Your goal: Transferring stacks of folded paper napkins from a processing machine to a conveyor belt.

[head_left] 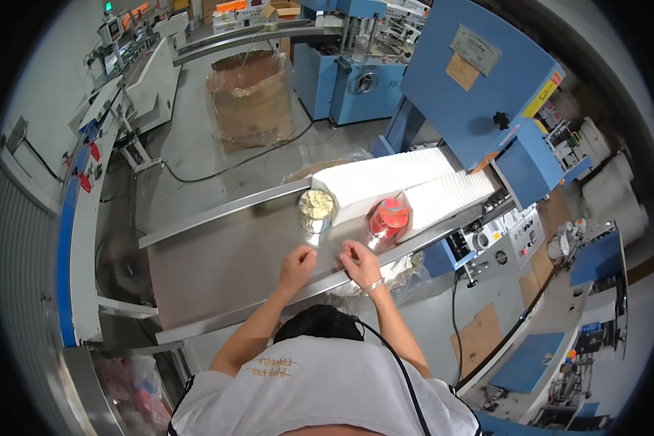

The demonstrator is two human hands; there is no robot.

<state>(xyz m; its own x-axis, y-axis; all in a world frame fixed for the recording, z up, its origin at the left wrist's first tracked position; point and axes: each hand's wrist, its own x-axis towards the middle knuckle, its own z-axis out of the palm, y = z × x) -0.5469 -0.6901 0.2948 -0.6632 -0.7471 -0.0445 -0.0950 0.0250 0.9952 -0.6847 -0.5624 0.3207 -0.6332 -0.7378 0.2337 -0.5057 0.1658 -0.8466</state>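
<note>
Over the near edge of the metal table, my left hand (298, 268) is closed, its fingertips pressed together. My right hand (361, 265) is level with it, fingers curled in toward the thumb; what either holds, if anything, is too small to see. Beyond my left hand stands a round container (316, 207) with pale yellow, crumpled-looking contents. A red round container (387, 220) stands just past my right hand, against the end of a white row. Neither hand touches a container. Two long rows of thin white pieces, a far row (385, 174) and a near row (447, 200), lie packed tightly together.
The metal table (218, 254) has raised rails along both sides. A blue machine (479, 87) rises at its right end. Behind it stands a large plastic-lined carton (251, 105), with a black cable (247, 161) on the floor. A conveyor frame (71, 240) runs along the left.
</note>
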